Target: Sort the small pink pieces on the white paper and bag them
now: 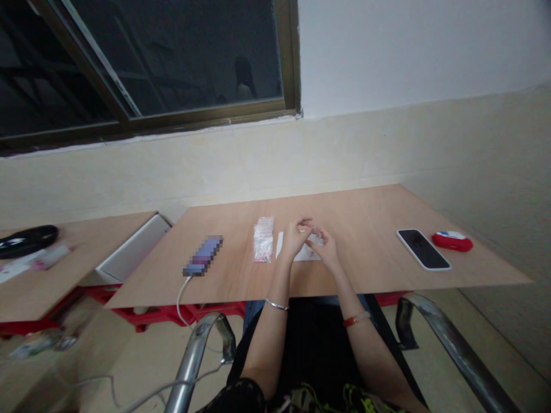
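At the far left, a glossy black rounded object point(29, 242) lies on a light wood-grain side table point(86, 258), with a crumpled white-and-clear wrapping point(50, 257) just beside it. A long white box point(134, 248) sits between that table and the main light wood-grain table point(370, 218). On the main table's left part lies a pixelated blue-purple phone point(204, 256), a white cable point(179, 298) running from its near end down past the edge.

Further right, a neat row of small clear plastic packets with pinkish marks point(264, 240) lies overlapping, just left of the hands. A narrow white strip point(279, 244) lies between the packets and the left hand point(297, 236), whose wrist wears a silver bangle point(276, 304). Its fingers are bent, thumb and forefinger curving toward each other. The right hand point(326, 248), with a red-and-pale bracelet point(357, 319) on its wrist, faces it, fingers likewise bent. Both are over a whitish sheet-like item point(305, 253) on the table; whether either pinches something small cannot be told.

Well apart to the right lie a white-edged smartphone with a dark screen point(423, 249) and, just beside it, a red-and-white rounded object point(451, 241).
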The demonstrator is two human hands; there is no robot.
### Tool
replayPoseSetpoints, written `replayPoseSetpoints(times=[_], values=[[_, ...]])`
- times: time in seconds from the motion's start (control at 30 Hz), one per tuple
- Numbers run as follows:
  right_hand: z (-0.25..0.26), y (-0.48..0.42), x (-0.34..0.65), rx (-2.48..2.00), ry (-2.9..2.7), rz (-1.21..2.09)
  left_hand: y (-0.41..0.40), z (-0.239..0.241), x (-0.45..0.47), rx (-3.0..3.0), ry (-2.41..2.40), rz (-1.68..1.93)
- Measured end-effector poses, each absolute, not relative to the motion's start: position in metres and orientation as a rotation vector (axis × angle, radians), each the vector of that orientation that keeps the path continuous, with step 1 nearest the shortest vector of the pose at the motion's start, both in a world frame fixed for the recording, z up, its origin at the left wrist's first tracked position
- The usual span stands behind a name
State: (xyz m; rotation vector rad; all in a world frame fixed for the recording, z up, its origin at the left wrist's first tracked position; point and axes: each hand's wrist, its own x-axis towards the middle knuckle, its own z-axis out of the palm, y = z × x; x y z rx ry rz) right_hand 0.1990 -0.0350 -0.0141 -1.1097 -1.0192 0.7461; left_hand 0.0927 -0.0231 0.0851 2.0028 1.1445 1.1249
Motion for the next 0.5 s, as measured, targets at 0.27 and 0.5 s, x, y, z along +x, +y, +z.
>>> replayPoseSetpoints(times=[0.27, 0.5], values=[[-0.011, -0.039, 0.198, -1.134, -0.951, 0.793, -0.010, 0.069, 0.058, 2.076, 1.449, 1.331], [-0.012, -0.042, 0.199, -1.133, -0.949, 0.795, -0.005, 0.041, -0.019, 1.542, 2.303, 1.463]])
